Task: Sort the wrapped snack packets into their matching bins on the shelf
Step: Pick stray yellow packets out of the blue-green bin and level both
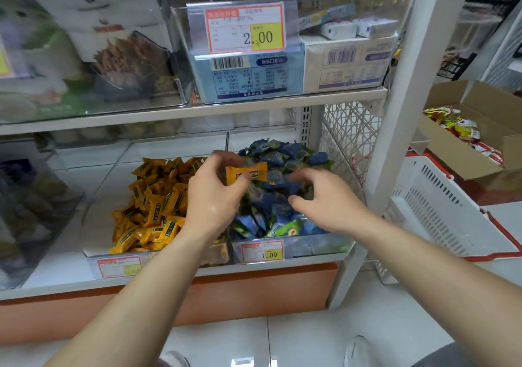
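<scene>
Nearest, two bare forearms reach from 6 o'clock over the tiled floor [339,324] toward the lower shelf [254,270].

The left hand [211,197] pinches a yellow packet [245,172] by its left end between thumb and fingertips. The packet lies level in the air above the blue packets [276,155], over the divide between the two bins and just at 10 o'clock of the right hand [324,197]. The right hand holds nothing. Its fingers are loosely curved and spread, palm down, just over the blue packets; whether the fingertips touch them cannot be told.

The blue packets fill the right bin [316,246], whose front carries a tag [262,251] reading 1.00. Touching it at 9 o'clock is the left bin [93,259], with a heap of yellow packets [158,205] piled toward its right wall. Its own front tag is blurred.

At 3 o'clock of the shelf a white basket [440,205] with a red rim leans tilted. Beyond it, an open carton [480,166] holds red and yellow bags [457,129].

Farther, at 12 o'clock, the upper shelf [282,101] carries a clear bin with a 2.00 tag [245,29]. Behind that tag stand a blue box [248,76] and, beside it at 3 o'clock, a white box [347,64].
</scene>
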A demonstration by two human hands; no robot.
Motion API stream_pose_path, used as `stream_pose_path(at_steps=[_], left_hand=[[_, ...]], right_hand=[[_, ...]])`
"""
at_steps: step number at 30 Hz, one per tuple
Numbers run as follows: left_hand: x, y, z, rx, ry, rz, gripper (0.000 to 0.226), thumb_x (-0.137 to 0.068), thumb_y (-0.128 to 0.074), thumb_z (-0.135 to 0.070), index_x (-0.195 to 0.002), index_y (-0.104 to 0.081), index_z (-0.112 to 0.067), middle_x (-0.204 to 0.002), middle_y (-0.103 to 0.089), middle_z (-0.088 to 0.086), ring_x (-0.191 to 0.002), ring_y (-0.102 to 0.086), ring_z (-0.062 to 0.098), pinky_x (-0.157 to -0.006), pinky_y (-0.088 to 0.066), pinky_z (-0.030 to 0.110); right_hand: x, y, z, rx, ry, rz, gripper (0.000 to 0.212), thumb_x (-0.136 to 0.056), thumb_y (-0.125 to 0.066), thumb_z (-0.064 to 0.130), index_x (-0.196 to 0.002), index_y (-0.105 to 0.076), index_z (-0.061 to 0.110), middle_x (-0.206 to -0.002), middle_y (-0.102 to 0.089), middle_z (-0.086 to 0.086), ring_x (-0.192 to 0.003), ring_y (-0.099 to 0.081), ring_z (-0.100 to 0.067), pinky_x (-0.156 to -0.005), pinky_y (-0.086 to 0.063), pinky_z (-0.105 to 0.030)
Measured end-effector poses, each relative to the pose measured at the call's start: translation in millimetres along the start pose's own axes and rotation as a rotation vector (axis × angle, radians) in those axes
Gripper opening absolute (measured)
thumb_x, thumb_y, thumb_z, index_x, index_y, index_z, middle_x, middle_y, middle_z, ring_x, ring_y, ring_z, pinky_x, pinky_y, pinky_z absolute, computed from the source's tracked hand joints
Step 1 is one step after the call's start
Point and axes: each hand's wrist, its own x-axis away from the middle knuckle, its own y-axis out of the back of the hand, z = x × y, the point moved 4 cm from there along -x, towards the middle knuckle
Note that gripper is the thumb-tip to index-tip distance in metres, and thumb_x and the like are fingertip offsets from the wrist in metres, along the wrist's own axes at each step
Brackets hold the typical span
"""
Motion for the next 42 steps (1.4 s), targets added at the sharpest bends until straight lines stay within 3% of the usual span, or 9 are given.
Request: stream_pose_path(at_steps=[7,11,16,20,24,28,33,38,42], left_hand=[[-1.0,69.6,44.1,-0.498,0.159,-0.057,0.026,-0.085,-0.068,-0.03,-0.11,-0.067,-0.029,-0.1,-0.071,0.002,-0.087,-0.064,0.023,-0.074,-0.052,0.036],[7.4,53.2,22.9,-0.517,-0.005,0.021,0.028,-0.088,-0.066,-0.033,-0.114,-0.067,-0.024,-0.109,-0.066,-0.003,-0.102,-0.06,0.018,-0.082,-0.048,0.032],[19.5,-16.5,-14.8,-0.413,-0.26,0.349,0.029,-0.089,-0.062,-0.036,-0.116,-0.064,-0.027,-0.114,-0.066,-0.011,-0.104,-0.059,0.007,-0.09,-0.049,0.026],[-6.8,-72.3,-24.4,-0.395,-0.277,0.545,0.032,-0.09,-0.063,-0.03,-0.122,-0.065,-0.023,-0.119,-0.068,-0.005,-0.11,-0.063,0.011,-0.09,-0.051,0.027],[-24.3,-120.7,-16.3,-0.601,-0.393,0.796,0.039,-0.093,-0.06,-0.034,-0.131,-0.058,-0.031,-0.129,-0.062,-0.005,-0.117,-0.057,0.019,-0.092,-0.049,0.035],[-34.6,-119.2,1.4,-0.922,-0.649,0.773,0.038,-0.092,-0.05,-0.051,-0.126,-0.061,-0.038,-0.13,-0.056,-0.008,-0.12,-0.048,0.022,-0.094,-0.037,0.037],[-46.1,-96.1,15.6,-0.833,-0.563,0.756,0.035,-0.088,-0.058,-0.052,-0.115,-0.066,-0.032,-0.123,-0.058,-0.01,-0.109,-0.051,0.018,-0.085,-0.041,0.033],[-47.0,-81.5,14.4,-0.758,-0.48,0.694,0.028,-0.084,-0.063,-0.052,-0.104,-0.066,-0.032,-0.106,-0.062,-0.011,-0.099,-0.057,0.016,-0.075,-0.048,0.032],[-43.2,-73.6,19.9,-0.689,-0.434,0.655,0.027,-0.086,-0.062,-0.05,-0.108,-0.066,-0.035,-0.112,-0.066,-0.012,-0.103,-0.06,0.014,-0.08,-0.05,0.033]], right_hand=[[4.6,-10.3,12.8,0.078,-0.001,0.149,0.021,-0.084,-0.064,0.035,-0.104,-0.071,0.032,-0.088,-0.069,0.016,-0.091,-0.065,-0.007,-0.081,-0.056,-0.033],[9.9,-5.2,-5.7,0.119,-0.06,0.072,0.039,-0.088,-0.062,0.039,-0.124,-0.064,0.022,-0.119,-0.066,0.0,-0.113,-0.06,-0.021,-0.09,-0.049,-0.031],[32.2,-28.6,-20.1,0.338,-0.02,0.461,0.073,-0.095,-0.024,0.07,-0.155,-0.028,0.029,-0.162,-0.028,-0.001,-0.147,-0.026,-0.023,-0.117,-0.029,-0.041],[41.3,-30.9,-22.3,0.469,-0.053,0.46,0.084,-0.09,-0.014,0.077,-0.155,-0.025,0.025,-0.163,-0.025,0.001,-0.147,-0.027,-0.023,-0.114,-0.033,-0.045],[47.5,-28.4,-23.7,0.549,-0.048,0.401,0.082,-0.09,-0.019,0.077,-0.144,-0.04,0.018,-0.147,-0.048,-0.007,-0.131,-0.043,-0.031,-0.098,-0.043,-0.044],[44.9,-17.7,-29.9,0.528,-0.108,0.353,0.087,-0.086,-0.021,0.081,-0.135,-0.049,0.015,-0.128,-0.058,-0.012,-0.12,-0.047,-0.032,-0.093,-0.044,-0.043],[31.5,-16.8,-24.5,0.339,-0.046,0.208,0.061,-0.093,-0.037,0.061,-0.124,-0.058,0.013,-0.127,-0.047,-0.014,-0.123,-0.039,-0.033,-0.1,-0.043,-0.045],[-14.2,-17.3,-31.2,0.077,-0.006,0.098,0.043,-0.087,-0.063,0.025,-0.128,-0.057,0.013,-0.127,-0.051,-0.011,-0.117,-0.052,-0.032,-0.094,-0.048,-0.04],[-40.3,-38.9,-39.3,0.073,-0.081,0.149,0.06,-0.08,-0.074,0.041,-0.131,-0.052,0.018,-0.128,-0.048,-0.008,-0.116,-0.052,-0.029,-0.093,-0.049,-0.04]])
